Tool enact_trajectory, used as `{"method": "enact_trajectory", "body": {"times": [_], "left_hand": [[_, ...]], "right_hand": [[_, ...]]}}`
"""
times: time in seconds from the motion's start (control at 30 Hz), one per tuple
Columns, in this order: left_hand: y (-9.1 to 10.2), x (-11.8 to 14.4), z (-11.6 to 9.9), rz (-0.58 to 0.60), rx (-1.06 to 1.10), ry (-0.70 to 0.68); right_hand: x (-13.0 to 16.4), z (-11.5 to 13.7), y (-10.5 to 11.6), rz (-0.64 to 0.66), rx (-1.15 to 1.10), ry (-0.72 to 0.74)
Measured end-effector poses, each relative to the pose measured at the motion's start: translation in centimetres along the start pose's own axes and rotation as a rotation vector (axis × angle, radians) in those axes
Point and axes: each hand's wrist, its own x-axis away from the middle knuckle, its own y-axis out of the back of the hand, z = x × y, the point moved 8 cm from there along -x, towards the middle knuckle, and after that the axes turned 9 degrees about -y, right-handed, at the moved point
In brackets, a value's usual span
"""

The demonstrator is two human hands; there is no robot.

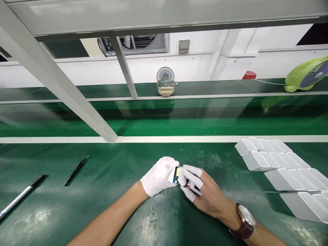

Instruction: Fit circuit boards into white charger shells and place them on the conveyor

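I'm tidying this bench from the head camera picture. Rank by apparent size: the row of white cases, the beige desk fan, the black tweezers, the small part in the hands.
1. Row of white cases, nearest too.
2. Beige desk fan and black tweezers look similar; the fan sits farther back, so no ranking.
3. Small part, pinched between left hand and right hand, partly hidden.

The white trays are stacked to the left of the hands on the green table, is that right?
Not quite. In the head view the white trays lie to the right of the hands, on the green table. To the left lie only two dark slim tools.
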Motion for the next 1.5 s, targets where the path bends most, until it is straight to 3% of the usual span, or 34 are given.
{"method": "enact_trajectory", "body": {"times": [0.17, 0.63, 0.97, 1.2, 1.37, 1.5], "left_hand": [[0.3, 0.4, 0.2, -0.049, 0.025, 0.02], [0.3, -0.4, 0.0, 0.043, 0.036, 0.083], [0.3, 0.5, -0.4, -0.064, 0.089, 0.152], [0.1, -0.1, -0.7, -0.016, 0.099, 0.202], [0.3, 0.1, -0.5, -0.08, 0.06, 0.215], [-0.8, -0.4, -0.4, 0.018, 0.12, 0.19]], "right_hand": [[0.0, 0.2, 0.1, -0.011, -0.003, 0.007], [-0.1, -0.1, -0.2, -0.034, 0.008, -0.003], [0.2, -0.3, -0.6, -0.093, -0.008, -0.027], [0.2, -0.2, -0.8, -0.073, -0.076, -0.087], [0.1, 0.1, -0.7, -0.108, 0.009, -0.081], [-0.4, -0.2, -0.8, -0.044, -0.108, -0.109]]}}
